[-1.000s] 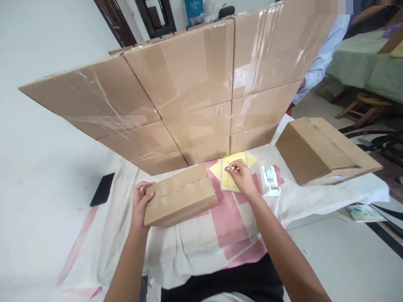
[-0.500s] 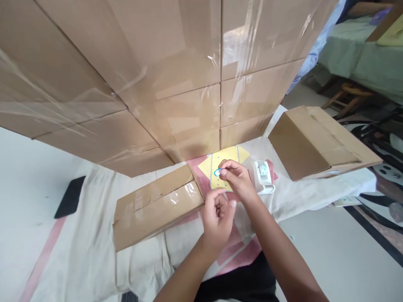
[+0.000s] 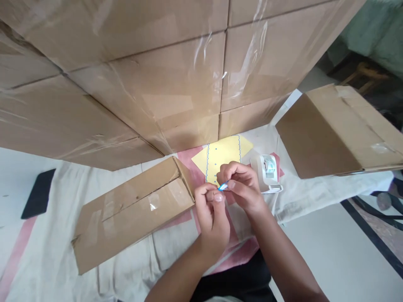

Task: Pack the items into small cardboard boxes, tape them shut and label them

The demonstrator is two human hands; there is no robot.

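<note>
Between my two hands is a small blue-and-white strip [image 3: 223, 186], its exact kind too small to make out. My right hand [image 3: 244, 186] pinches one end between thumb and forefinger. The thumb and fingers of my left hand [image 3: 211, 218] are closed at the strip's other end. Beneath and beyond the hands lies a sheet of yellow paper [image 3: 224, 153] with blue scalloped lines and small blue marks; the hands cover its near part. Just right of my right hand stands a white tape dispenser [image 3: 263, 172] with a roll in it.
A wall of taped cardboard boxes [image 3: 182, 96] rises behind the paper. One cardboard box [image 3: 132, 214] lies at the left, and an open one [image 3: 321, 134] sits at the right. A pale cloth [image 3: 302, 197] covers the surface. A black flat object [image 3: 39, 193] lies far left.
My left hand has come up to the strip and closed on its end; earlier only my right hand held it. The view has shifted closer and downward.
</note>
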